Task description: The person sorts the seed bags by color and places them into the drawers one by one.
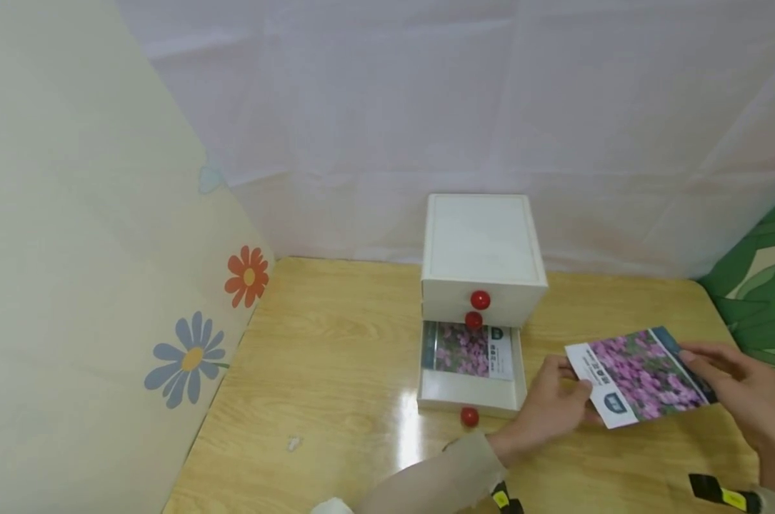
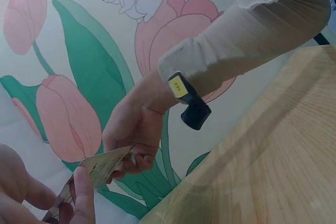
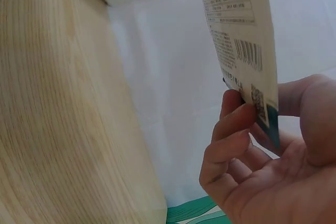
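A flat seed packet (image 1: 644,378) with pink flowers on its front is held up over the table at the right, tilted. My left hand (image 1: 554,403) pinches its white end, thumb on the front. The right hand (image 1: 737,385) grips the dark blue end between thumb and fingers. The packet's back (image 3: 236,40), with a printed table and a barcode, shows in the right wrist view. A similar packet (image 1: 464,350) lies in the pulled-out bottom drawer (image 1: 471,392) of a small white drawer box (image 1: 480,239), left of my left hand.
Red round knobs (image 1: 480,300) stick out from the drawer fronts. The box stands on a wooden table (image 1: 323,357) near a white cloth backdrop (image 1: 374,128). A wall with painted flowers (image 1: 191,359) borders the left side, and green painted leaves (image 1: 766,285) the right.
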Tool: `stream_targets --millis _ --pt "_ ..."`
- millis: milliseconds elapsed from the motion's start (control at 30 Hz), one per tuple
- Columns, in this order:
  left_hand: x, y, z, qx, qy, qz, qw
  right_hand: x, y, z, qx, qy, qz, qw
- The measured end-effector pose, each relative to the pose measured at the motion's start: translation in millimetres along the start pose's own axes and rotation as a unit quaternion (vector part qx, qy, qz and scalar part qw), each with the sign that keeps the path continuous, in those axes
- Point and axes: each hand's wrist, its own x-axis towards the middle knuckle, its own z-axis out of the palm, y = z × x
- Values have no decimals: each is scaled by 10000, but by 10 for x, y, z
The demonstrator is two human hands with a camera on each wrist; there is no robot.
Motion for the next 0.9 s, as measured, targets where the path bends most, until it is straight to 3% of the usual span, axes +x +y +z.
stream_targets --millis 167,433,667,900 --pt "-36 74 -139 18 -31 -14 10000 -17 51 16 161 -120 -63 9998" --pt "-54 173 -403 216 -8 37 9998 -110 -4 13 242 -654 -158 9974" --pt "-41 173 -567 415 -25 64 9991 -198 -68 22 834 -1303 -656 9858" --pt "-58 190 -802 449 -240 122 9986 -260 -87 104 1237 -1531 -813 9771"
